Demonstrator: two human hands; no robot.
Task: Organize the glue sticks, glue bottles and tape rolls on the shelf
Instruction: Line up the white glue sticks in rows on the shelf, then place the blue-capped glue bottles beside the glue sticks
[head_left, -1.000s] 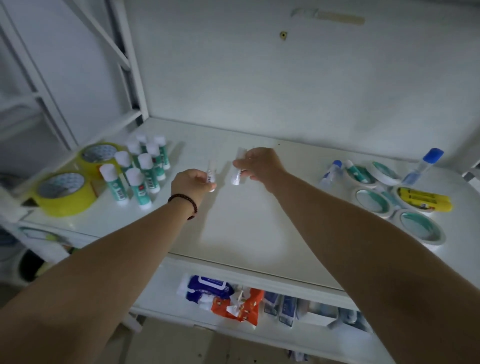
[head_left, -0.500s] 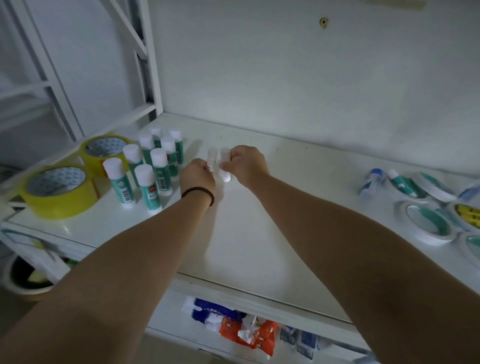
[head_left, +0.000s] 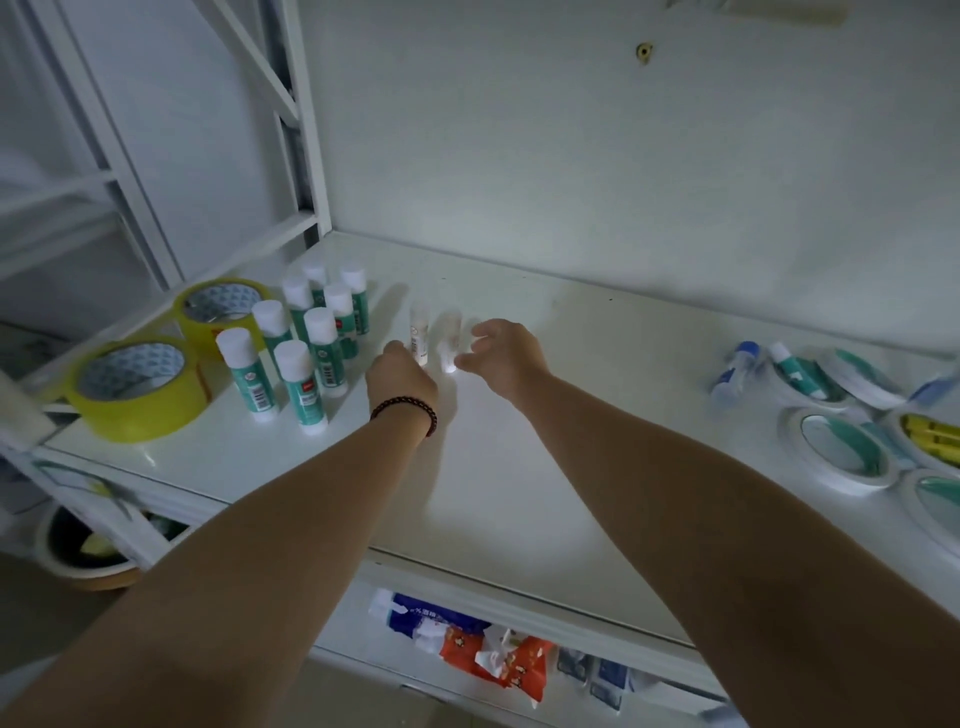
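Note:
Two small clear glue bottles stand upright side by side on the white shelf (head_left: 519, 493): one (head_left: 418, 335) on the left, one (head_left: 450, 340) on the right. My left hand (head_left: 402, 374) sits just in front of the left bottle, fingers curled, touching or nearly touching it. My right hand (head_left: 506, 351) hovers just right of the right bottle with its fingers apart, holding nothing. Several green glue sticks with white caps (head_left: 306, 338) stand grouped to the left. Two yellow tape rolls (head_left: 145, 387) lie at the far left.
White tape rolls (head_left: 841, 447), blue-capped glue bottles (head_left: 735, 366) and a yellow item (head_left: 932, 434) lie scattered at the right end. The white frame post (head_left: 306, 156) rises at the back left. Packets (head_left: 467, 639) fill the shelf below.
Both hands carried the two clear bottles leftward toward the glue sticks and set them upright. My right hand has let go and opened; my left hand has loosened at its bottle.

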